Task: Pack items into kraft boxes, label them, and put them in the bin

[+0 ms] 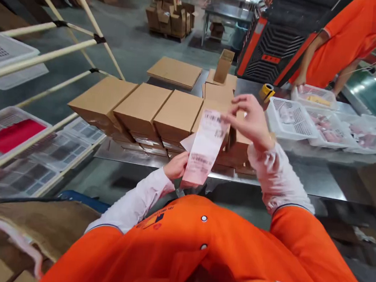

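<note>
I see a pinkish-white label (pixel 205 144) with black stripes, brown boxes (pixel 177 109), an orange shirt (pixel 233 231) with white sleeves (pixel 134 202), yellow tape (pixel 265 94), and a grey counter (pixel 322 175).

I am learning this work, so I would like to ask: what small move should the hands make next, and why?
Probably, bring the paper strip over one of the brown boxes and lay it flat on top. The left hand grips its lower left edge, the right hand is at its upper right edge, and the three box tops at left look plain.
</note>
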{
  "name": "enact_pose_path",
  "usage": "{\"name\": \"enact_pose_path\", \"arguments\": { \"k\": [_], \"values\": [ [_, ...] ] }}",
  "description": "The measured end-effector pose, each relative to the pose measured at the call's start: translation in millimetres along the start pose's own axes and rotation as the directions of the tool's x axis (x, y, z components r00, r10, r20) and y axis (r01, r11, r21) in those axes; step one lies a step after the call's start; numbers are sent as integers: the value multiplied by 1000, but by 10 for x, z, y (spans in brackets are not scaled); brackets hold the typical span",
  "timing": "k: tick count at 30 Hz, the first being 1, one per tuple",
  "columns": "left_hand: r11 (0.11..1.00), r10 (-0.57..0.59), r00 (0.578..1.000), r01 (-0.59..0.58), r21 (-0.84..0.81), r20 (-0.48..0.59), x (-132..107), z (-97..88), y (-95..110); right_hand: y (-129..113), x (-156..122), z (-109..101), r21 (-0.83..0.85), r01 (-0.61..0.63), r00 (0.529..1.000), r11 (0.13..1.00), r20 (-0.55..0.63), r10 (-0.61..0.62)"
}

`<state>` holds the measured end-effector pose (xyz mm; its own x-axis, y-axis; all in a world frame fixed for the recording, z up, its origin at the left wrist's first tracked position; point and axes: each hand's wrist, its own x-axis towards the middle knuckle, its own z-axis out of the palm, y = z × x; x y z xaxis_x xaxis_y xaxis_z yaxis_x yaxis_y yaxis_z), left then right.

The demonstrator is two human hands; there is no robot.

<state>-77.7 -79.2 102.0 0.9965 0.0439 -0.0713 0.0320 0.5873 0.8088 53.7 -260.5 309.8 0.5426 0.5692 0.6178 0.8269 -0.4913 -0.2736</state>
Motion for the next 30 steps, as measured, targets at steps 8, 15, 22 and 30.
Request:
{"name": "enact_pose_path", "arguments": {
  "k": [8, 15, 22, 30],
  "values": [
    [946, -223, 973, 200, -256, -61, 90, 161, 162, 969, 780, 639, -229, -529, 773, 817, 267, 575],
    [916, -296, 944, 238, -323, -146, -549, 37, -93, 1021, 499, 770, -432, -251, 874, 866, 284, 395],
    [977, 3, 954, -67, -203, -300, -977, -8, -94, 854, 675, 979, -332, 122, 664, 935, 728, 171],
    [884, 357, 868, -434, -176, -345, -391, -175, 917, -12, -337, 861, 308, 220, 634, 926, 676, -375]
  ]
}}
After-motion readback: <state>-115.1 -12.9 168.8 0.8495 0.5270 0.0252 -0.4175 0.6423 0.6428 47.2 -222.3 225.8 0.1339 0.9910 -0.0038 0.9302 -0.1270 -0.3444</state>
